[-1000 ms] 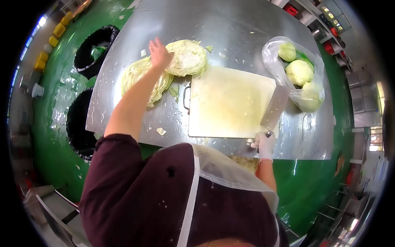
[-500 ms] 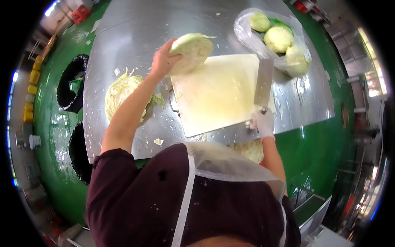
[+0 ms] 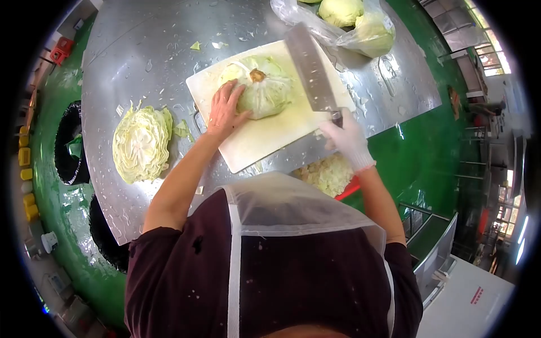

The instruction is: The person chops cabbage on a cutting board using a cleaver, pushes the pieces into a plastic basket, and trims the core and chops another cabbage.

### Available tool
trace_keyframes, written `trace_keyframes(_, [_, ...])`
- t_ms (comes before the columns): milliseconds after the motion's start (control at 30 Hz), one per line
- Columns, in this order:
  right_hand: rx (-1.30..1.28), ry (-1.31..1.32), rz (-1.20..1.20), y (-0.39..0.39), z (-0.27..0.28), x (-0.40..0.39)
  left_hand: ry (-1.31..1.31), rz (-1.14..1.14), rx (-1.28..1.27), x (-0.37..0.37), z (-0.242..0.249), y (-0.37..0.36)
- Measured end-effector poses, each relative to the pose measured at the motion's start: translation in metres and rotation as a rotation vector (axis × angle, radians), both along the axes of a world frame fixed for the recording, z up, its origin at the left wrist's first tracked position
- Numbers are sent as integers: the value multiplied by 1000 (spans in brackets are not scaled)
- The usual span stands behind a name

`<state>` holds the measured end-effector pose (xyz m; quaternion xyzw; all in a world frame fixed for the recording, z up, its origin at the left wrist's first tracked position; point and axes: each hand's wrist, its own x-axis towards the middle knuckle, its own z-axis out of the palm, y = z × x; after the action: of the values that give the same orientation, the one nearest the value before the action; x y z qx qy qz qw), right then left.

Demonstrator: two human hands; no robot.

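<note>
A half cabbage (image 3: 269, 97) lies on the white cutting board (image 3: 242, 147), its brown stem end facing up. My left hand (image 3: 226, 111) steadies it from the left, fingers laid over its edge. In my right hand (image 3: 348, 138), which wears a white glove, I grip a cleaver (image 3: 311, 70) by its handle. Its broad blade is raised to the right of the cabbage, apart from it. Another cabbage half (image 3: 141, 145) rests cut face up on the metal table, left of the board.
A clear plastic bag (image 3: 369, 39) with whole cabbages stands at the table's far right. Chopped cabbage (image 3: 329, 173) fills a red-rimmed container below the near edge. Black-lined bins (image 3: 70, 143) stand on the green floor to the left. Leaf scraps are scattered over the wet table (image 3: 129, 67).
My left hand has brought the half cabbage down from above the board's far left corner onto the board. The cleaver has lifted from the board's right edge and tilted left.
</note>
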<state>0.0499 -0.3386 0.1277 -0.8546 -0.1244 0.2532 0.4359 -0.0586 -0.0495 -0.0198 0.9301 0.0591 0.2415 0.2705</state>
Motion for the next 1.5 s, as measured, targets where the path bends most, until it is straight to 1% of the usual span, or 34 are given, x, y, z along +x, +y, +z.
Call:
trace_keyframes(33, [-2,10,46,3,3,0,-18,7,6,2,-3,-1])
trace_keyframes(167, [-176,-1,160,17,-6,11,-57,-3,-30,3,-6,0])
trace_keyframes(267, [-126,-218,181,41,19,20,-64,-38,-66,3,-9,5])
trace_keyframes(367, [-61,-519,135,68,22,36,-76,-72,-96,3,-8,9])
trace_keyframes(400, [-200,-487,206,68,7,35,-73,-77,-100,3,-10,9])
trace_keyframes(467, [-473,-428,337,61,-44,37,-77,-92,-99,5,-12,12])
trace_keyframes(500, [-545,-252,314,61,-43,24,-73,-98,-106,3,-10,11])
trace_keyframes(567, [-514,-147,316,65,-23,37,-80,-96,-114,4,-9,11])
trace_keyframes(600, [-502,-63,308,63,-11,29,-75,-94,-135,-4,-10,6])
trace_keyframes(700, [-356,-274,266,67,9,40,-119,-53,-173,3,-6,8])
trace_keyframes(800, [-104,-530,115,86,27,31,-116,-46,-203,2,-9,7])
trace_keyframes(833, [-93,-353,65,90,8,24,-115,-45,-202,3,-6,8])
trace_keyframes(900, [-398,-394,294,68,-48,18,-110,-55,-214,0,-6,4])
trace_keyframes(933, [-542,-413,403,72,-52,11,-103,-70,-220,-5,-8,5])
trace_keyframes(967, [-506,-296,383,79,-46,29,-125,-55,-225,3,-10,8])
trace_keyframes(1000, [-475,-133,351,88,-22,24,-132,-47,-205,-2,-11,8])
trace_keyframes(1033, [-458,51,300,80,-10,10,-124,-56,-206,-11,-11,-2])
trace_keyframes(1100, [-414,-212,322,87,-5,18,-208,-4,-150,6,-2,12])
trace_keyframes(1133, [-397,-311,325,86,-2,13,-220,10,-143,3,-1,10])
trace_keyframes(1167, [-253,-375,286,85,6,16,-222,17,-141,-4,-4,6])
trace_keyframes(1267, [19,-237,122,101,35,-6,-180,57,-185,-6,-2,3])
trace_keyframes(1300, [-294,-436,243,95,-8,4,-182,57,-184,-3,-3,3])
trace_keyframes(1367, [-463,-307,391,82,-35,5,-174,47,-183,-5,-5,1])
trace_keyframes(1400, [-534,-259,470,86,-38,9,-184,47,-176,1,-3,6])
trace_keyframes(1433, [-582,-34,406,102,-5,-3,-188,53,-168,4,-2,10])
trace_keyframes(1467, [-607,-34,403,95,-2,-15,-167,37,-187,-5,-3,0])
trace_keyframes(1500, [-625,-63,411,96,2,-16,-225,75,-213,-7,-3,-3])
